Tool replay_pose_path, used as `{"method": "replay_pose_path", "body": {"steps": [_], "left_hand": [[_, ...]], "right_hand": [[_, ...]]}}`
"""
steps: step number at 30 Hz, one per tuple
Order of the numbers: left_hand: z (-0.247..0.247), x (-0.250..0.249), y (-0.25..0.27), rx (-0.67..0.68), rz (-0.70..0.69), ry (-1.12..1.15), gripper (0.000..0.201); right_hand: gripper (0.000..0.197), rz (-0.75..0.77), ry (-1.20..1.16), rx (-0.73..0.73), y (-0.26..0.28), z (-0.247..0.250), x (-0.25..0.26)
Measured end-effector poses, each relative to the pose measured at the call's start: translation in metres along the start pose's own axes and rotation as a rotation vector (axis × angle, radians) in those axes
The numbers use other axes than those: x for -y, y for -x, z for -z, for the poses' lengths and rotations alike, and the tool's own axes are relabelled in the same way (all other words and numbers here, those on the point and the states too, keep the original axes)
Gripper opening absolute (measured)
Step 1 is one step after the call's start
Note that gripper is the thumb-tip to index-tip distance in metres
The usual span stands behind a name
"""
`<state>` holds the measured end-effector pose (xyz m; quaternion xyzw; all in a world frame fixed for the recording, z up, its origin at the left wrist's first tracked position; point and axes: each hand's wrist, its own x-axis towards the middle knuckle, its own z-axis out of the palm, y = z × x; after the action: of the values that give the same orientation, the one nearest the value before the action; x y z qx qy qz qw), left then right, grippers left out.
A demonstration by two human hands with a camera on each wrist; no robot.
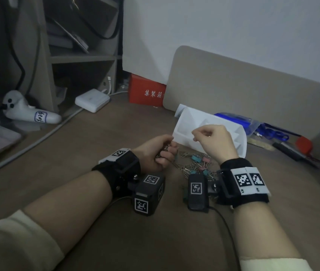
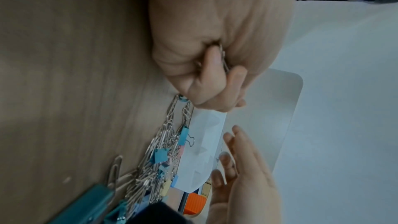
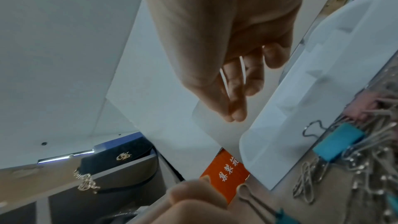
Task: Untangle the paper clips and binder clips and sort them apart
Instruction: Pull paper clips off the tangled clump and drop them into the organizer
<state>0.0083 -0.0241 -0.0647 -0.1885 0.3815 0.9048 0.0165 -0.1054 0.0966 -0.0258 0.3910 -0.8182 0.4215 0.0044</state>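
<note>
A tangled pile of silver paper clips and teal and pink binder clips (image 1: 196,165) lies on the wooden desk, just in front of a white compartment tray (image 1: 184,124). My left hand (image 1: 155,153) is at the pile's left edge, its fingers curled round a bunch of paper clips (image 2: 224,60). My right hand (image 1: 213,137) is raised over the tray, thumb and fingers pinching a thin wire paper clip (image 3: 242,67). The pile (image 2: 163,159) runs along the tray (image 2: 204,142). A teal binder clip (image 3: 338,140) lies against the tray's wall (image 3: 301,91).
A beige board (image 1: 252,85) leans on the wall behind the tray. A red box (image 1: 145,92), a white adapter (image 1: 92,99) and a grey cable (image 1: 38,137) lie at the back left. A blue plastic bag (image 1: 241,120) and pens (image 1: 288,151) lie to the right.
</note>
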Motion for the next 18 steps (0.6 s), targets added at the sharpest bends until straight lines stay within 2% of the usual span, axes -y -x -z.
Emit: {"method": "replay_pose_path", "body": {"steps": [3, 6, 9, 13, 15, 18], "left_hand": [[-0.001, 0.000, 0.000, -0.004, 0.018, -0.002, 0.039], [-0.001, 0.000, 0.000, -0.005, 0.038, -0.016, 0.045], [-0.001, 0.000, 0.001, -0.009, 0.031, -0.046, 0.045], [-0.001, 0.000, 0.001, -0.010, 0.021, -0.046, 0.044], [-0.001, 0.001, 0.001, -0.011, 0.021, -0.043, 0.042], [-0.001, 0.001, 0.002, -0.012, 0.016, -0.042, 0.041]], "right_hand": [[0.016, -0.050, 0.126, 0.054, -0.002, 0.004, -0.012], [0.017, -0.090, 0.219, 0.211, -0.002, -0.001, -0.018], [0.035, -0.115, 0.251, 0.339, -0.002, -0.011, -0.025], [0.050, -0.134, 0.448, 0.395, -0.002, -0.025, -0.033], [0.049, -0.142, 0.474, 0.376, 0.000, -0.027, -0.033], [0.033, -0.113, 0.468, 0.378, 0.001, -0.026, -0.030]]}}
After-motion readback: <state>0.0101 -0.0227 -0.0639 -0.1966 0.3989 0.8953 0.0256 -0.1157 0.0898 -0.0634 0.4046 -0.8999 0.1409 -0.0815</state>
